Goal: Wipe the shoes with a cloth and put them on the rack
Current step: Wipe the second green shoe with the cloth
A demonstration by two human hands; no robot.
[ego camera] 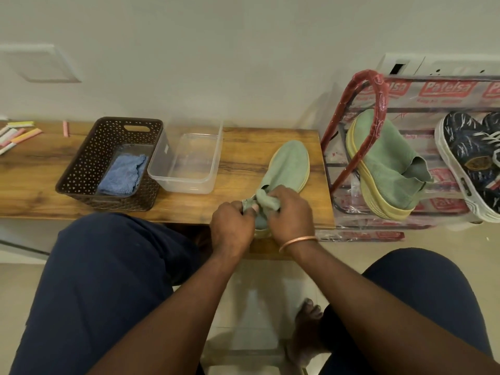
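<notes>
Just left of the rack (380, 104), the green shoe (289, 166) lies heel toward the person so the left hand (232, 224) and right hand (290, 212) can both pinch its collar, likely straightening it.

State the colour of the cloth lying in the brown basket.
Light blue; the cloth lies in the basket, seen in the head view.

A strip of bare table (238, 169) lies open between the clear tub (184, 185) and the green shoe (286, 166), with more free wood left of the brown basket (81, 169), while the rack (351, 89) stands close against the table's right end.
</notes>
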